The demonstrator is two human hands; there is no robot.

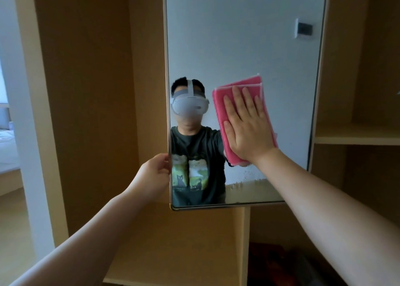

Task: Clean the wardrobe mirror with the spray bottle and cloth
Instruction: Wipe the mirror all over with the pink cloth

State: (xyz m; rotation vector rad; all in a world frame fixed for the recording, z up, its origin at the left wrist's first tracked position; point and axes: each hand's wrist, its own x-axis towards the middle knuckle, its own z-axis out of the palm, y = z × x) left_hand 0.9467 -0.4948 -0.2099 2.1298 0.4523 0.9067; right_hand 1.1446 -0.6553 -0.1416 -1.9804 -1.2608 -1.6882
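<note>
The folded pink cloth [219, 106] lies flat on the lower half of the mirror [238, 36], its long axis nearly upright with the top leaning slightly left. The right hand [249, 127] presses it to the glass, palm flat, straight fingers pointing up. The left hand [154, 173], arm outstretched, grips the mirror's left edge, low down near the corner.

Right hand [249, 125] presses pink cloth [220, 103] flat against mirror [238, 36].

Upper mirror [244, 36]: open glass above the cloth [219, 108].
Left edge: left hand [153, 173] grips it.
Right side: shelf [357, 137] close beside the frame.
</note>
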